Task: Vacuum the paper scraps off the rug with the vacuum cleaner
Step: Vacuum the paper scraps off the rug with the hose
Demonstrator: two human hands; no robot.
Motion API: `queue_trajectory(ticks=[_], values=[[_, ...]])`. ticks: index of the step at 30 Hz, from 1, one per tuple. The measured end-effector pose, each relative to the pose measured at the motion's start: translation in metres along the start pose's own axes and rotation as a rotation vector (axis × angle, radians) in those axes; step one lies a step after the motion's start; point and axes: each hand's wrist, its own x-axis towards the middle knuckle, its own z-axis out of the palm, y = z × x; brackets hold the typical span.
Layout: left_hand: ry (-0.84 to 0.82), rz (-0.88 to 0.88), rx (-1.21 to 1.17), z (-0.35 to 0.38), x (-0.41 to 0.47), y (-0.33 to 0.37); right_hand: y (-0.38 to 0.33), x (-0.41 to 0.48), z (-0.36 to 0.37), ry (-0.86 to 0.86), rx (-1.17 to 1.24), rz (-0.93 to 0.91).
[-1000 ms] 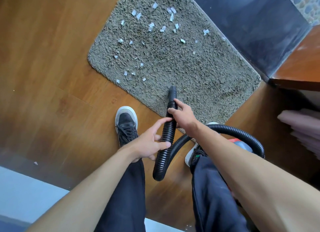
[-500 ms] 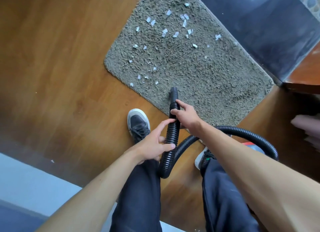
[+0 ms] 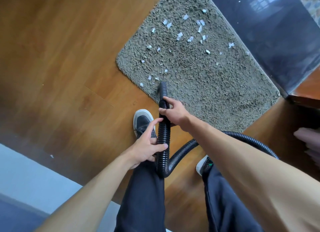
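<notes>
The corrugated hose [image 3: 163, 136] is loosely pinched by the left hand [image 3: 149, 147], forefinger straight, and gripped at its 12 o'clock by the right hand [image 3: 174, 113], fingers [image 3: 167, 100] curled, while the nozzle [image 3: 163, 89], brought nearer than before to the rug's [image 3: 216, 86] paper scraps [image 3: 180, 36] towards 1 o'clock, could bury them in the pile if pressed.

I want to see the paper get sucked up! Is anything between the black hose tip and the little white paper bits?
Nothing visible. Only bare shaggy grey rug lies between the black plastic nozzle and the nearest white paper scraps, just left of its tip.
</notes>
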Motion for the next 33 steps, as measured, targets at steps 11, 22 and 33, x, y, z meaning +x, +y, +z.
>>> queue_trajectory(ticks=[11,22,33], values=[[0.105,0.047,-0.097,-0.003,-0.001,-0.013,-0.005,0.008,0.006,-0.085,-0.012,0.002],[0.163,0.062,-0.068,-0.017,-0.008,-0.014,-0.008,0.011,0.03,-0.014,-0.085,-0.065],[0.227,0.1,-0.148,-0.024,-0.022,-0.022,-0.025,0.015,0.057,-0.101,-0.146,-0.021]])
